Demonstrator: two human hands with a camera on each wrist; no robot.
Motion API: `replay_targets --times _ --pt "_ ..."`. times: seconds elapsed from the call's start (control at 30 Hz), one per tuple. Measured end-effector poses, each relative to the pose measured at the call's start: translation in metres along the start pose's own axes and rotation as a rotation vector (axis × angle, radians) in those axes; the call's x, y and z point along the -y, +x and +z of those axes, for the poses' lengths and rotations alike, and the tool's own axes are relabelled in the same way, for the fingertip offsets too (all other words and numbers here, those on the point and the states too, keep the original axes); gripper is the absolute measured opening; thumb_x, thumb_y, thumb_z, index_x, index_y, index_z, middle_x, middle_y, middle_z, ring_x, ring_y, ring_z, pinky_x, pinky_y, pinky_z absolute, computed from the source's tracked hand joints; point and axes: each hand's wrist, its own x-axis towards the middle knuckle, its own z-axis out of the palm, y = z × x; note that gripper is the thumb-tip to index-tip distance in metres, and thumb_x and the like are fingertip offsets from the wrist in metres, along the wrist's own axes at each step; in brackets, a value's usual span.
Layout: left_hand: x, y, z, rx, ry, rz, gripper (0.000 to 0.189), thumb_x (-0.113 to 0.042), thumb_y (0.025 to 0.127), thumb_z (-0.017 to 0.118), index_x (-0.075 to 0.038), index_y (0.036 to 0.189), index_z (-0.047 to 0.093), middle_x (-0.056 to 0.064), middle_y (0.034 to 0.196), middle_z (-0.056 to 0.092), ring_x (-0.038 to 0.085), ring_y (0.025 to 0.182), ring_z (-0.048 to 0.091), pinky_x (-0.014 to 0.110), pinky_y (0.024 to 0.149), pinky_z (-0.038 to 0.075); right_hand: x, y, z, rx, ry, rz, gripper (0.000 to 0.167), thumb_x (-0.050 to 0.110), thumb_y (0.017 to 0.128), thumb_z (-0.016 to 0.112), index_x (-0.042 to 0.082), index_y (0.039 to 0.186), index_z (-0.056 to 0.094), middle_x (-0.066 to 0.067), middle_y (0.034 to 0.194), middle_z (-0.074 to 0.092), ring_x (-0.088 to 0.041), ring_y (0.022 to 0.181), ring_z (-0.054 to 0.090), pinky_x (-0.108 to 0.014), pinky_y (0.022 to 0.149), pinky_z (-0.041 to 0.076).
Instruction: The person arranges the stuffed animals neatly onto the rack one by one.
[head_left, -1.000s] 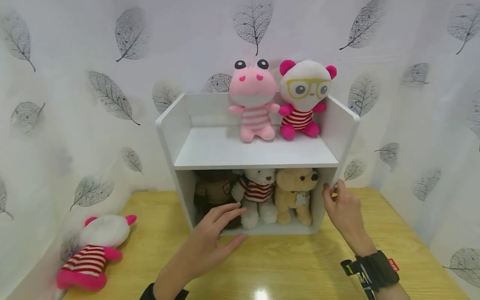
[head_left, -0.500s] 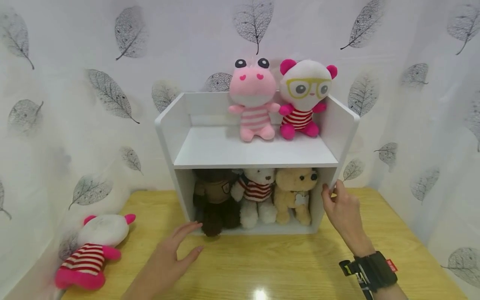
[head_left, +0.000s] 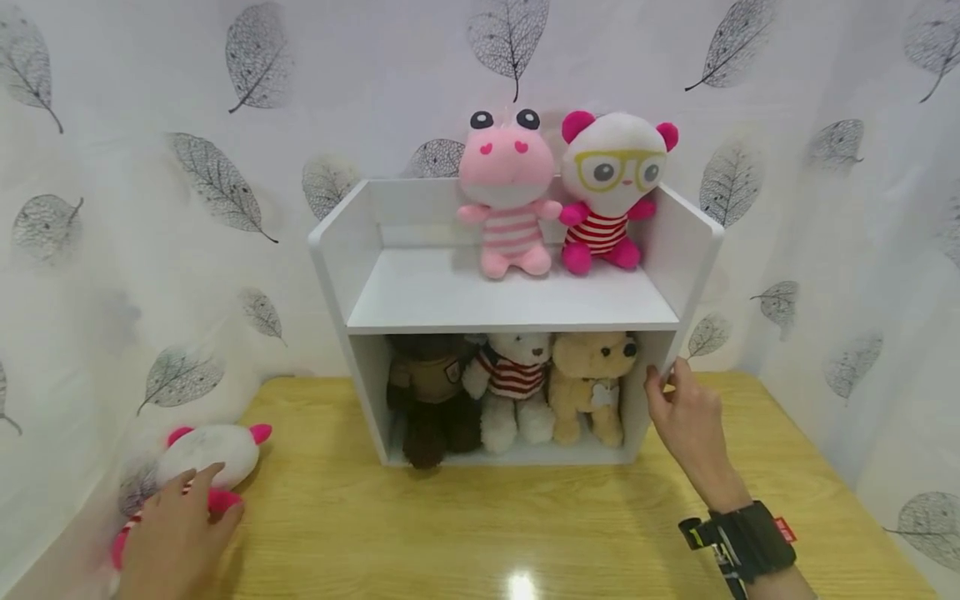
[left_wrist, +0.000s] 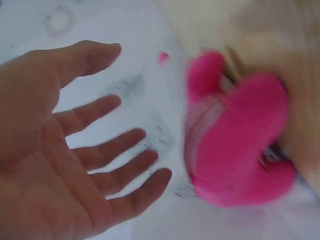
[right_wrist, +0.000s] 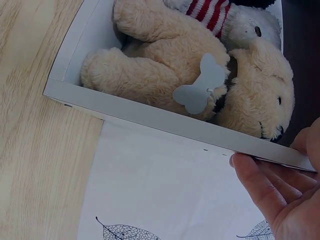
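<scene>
My left hand (head_left: 176, 529) overlaps a plush panda (head_left: 217, 450) with a white head, pink ears and red-striped shirt, lying at the table's left side. In the left wrist view that hand is spread, with a gap between its fingertips and the panda's pink lower body (left_wrist: 235, 150). My right hand (head_left: 690, 425) pinches the right side panel of a white two-tier shelf (head_left: 420, 292). In the right wrist view, the thumb lies inside the panel (right_wrist: 165, 122) and the fingers lie outside. Just inside sits a tan plush dog (right_wrist: 150, 65) with a bone-shaped tag.
On the upper tier, a pink plush hippo (head_left: 513, 200) and a plush panda in yellow glasses (head_left: 611, 192) sit at the right. A dark brown plush (head_left: 438, 400) and a white plush bear (head_left: 517, 383) share the lower tier. Leaf-printed cloth backs the wooden table (head_left: 465, 525).
My left hand has moved away from the brown plush on the lower tier, leftward across the table to the lying panda. The right hand keeps hold of the panel.
</scene>
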Motion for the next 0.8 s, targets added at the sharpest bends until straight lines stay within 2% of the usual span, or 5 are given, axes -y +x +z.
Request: replay_targets --times 0.13,0.33,0.43,0.63,0.8 --pt "0.016 0.001 0.004 0.077 0.035 -0.156 0.073 -0.036 0.091 0.071 0.007 0.141 0.040 0.044 0.132 0.038 0.068 0.116 0.038 0.079 0.091 0.038 0.000 0.001 0.000 -0.004 0.002 -0.001 0.014 -0.004 0.093 0.063 -0.013 0.102 0.058 -0.031 0.076 0.069 -0.042 0.057 0.072 -0.042 0.045 0.053" --pt "0.018 -0.001 0.010 0.080 0.103 -0.318 0.082 -0.031 0.085 0.077 0.009 0.141 0.033 0.046 0.129 0.039 0.065 0.117 0.041 0.075 0.096 0.039 0.000 0.001 0.000 -0.009 0.009 0.011 0.016 -0.004 0.092 0.064 -0.013 0.104 0.059 -0.032 0.076 0.069 -0.043 0.057 0.071 -0.043 0.044 0.053" --pt "0.020 -0.004 0.011 0.063 0.107 -0.325 0.079 -0.028 0.084 0.076 0.008 0.140 0.032 0.046 0.122 0.040 0.066 0.111 0.044 0.073 0.089 0.042 0.001 0.001 0.000 -0.001 0.012 0.018 0.017 -0.003 0.093 0.063 -0.014 0.106 0.059 -0.032 0.077 0.069 -0.043 0.058 0.072 -0.043 0.046 0.054" --pt "0.016 -0.002 0.009 0.035 0.109 -0.282 0.062 -0.030 0.081 0.074 0.011 0.118 0.047 0.042 0.101 0.049 0.059 0.093 0.050 0.063 0.073 0.045 0.001 0.001 0.000 -0.003 0.000 0.008 0.013 -0.003 0.094 0.062 -0.013 0.100 0.057 -0.032 0.076 0.069 -0.041 0.055 0.071 -0.042 0.043 0.052" --pt "0.006 0.004 -0.003 0.133 -0.013 -0.241 0.070 -0.045 0.086 0.072 0.008 0.127 0.053 0.039 0.104 0.060 0.051 0.090 0.058 0.054 0.072 0.049 -0.001 0.002 -0.001 -0.020 -0.025 -0.024 0.010 -0.004 0.093 0.063 -0.010 0.096 0.057 -0.029 0.072 0.069 -0.038 0.055 0.071 -0.045 0.043 0.052"
